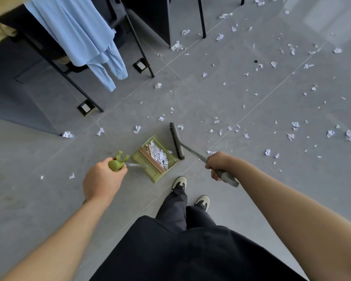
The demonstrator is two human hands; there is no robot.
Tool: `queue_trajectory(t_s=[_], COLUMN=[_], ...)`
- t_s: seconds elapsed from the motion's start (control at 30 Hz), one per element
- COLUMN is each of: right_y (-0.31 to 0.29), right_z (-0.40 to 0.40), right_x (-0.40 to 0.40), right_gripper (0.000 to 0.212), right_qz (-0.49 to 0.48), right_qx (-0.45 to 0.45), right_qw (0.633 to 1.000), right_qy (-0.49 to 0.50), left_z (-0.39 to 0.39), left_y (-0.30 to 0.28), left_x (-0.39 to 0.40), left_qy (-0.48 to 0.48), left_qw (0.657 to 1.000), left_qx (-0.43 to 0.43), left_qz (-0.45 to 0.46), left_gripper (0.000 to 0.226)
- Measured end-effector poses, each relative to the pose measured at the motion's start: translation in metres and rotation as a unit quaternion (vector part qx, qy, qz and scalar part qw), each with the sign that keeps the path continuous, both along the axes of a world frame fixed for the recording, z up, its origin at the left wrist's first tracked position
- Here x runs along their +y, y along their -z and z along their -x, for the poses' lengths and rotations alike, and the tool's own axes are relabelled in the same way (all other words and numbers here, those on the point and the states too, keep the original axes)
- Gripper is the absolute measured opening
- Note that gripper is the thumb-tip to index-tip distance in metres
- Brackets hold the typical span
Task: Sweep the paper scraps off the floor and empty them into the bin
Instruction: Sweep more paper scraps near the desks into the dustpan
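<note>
Scraps of torn white paper (292, 126) lie scattered over the grey tiled floor (221, 94), thickest to the right and far right, thinner at near left; a small heap (158, 154) already sits in the olive-green plastic dustpan (155, 159) on the floor just ahead of the feet. The sweeping step appears to be in hand, partly done, and no bin is in view. The dustpan's open mouth faces right and slightly far, toward the grey broom head (177, 140), which stands just beside the mouth; the head's long axis runs near to far, roughly parallel to the pan's lip, and its grey handle (211, 165) slants back to the near right. The right hand (218, 165) is closed round that handle; the left hand (104, 178) is closed round the green top of the dustpan's upright handle (118, 162). The next move probably calls for reaching the broom out to the right and drawing further scraps leftward into the pan while the left hand steadies it. A pale blue garment (83, 37) hangs over a black-framed chair (73, 63) at far left
</note>
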State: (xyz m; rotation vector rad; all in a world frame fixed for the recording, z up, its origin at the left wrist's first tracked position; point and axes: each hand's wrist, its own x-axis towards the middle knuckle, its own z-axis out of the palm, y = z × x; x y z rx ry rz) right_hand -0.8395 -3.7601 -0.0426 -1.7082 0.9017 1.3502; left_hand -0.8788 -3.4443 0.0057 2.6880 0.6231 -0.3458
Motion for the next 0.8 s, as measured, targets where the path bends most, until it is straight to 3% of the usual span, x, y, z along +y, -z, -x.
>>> queue_trajectory(t_s=[0.17,0.23,0.33,0.5,0.67,0.8], right_y=[-0.001,-0.002,-0.006,-0.012,-0.016,-0.018], right_z=[-0.013,-0.01,0.005,0.029,0.047,0.07], right_x=[0.002,-0.004,-0.02,-0.056,-0.074,-0.088], right_gripper=[0.003,0.012,0.021,0.019,0.013,0.009], right_qz=[0.0,0.004,0.039,0.081,0.068,0.052], right_qx=[0.033,0.023,0.028,0.045,0.019,0.008], right_qw=[0.985,0.976,0.968,0.951,0.927,0.93], right_qy=[0.172,0.219,0.247,0.296,0.369,0.363], left_z=[-0.024,-0.034,-0.046,-0.071,-0.085,-0.095], left_y=[-0.002,0.0,0.005,0.009,0.012,0.015], left_x=[0.007,0.006,0.003,-0.009,-0.025,-0.042], left_qy=[0.038,0.059,0.086,0.12,0.152,0.185], left_qw=[0.999,0.998,0.996,0.992,0.988,0.983], left_qx=[0.017,0.018,0.025,0.021,0.018,0.01], left_qz=[-0.003,-0.008,-0.003,0.014,0.015,0.014], left_gripper=[0.018,0.015,0.016,0.018,0.016,0.016])
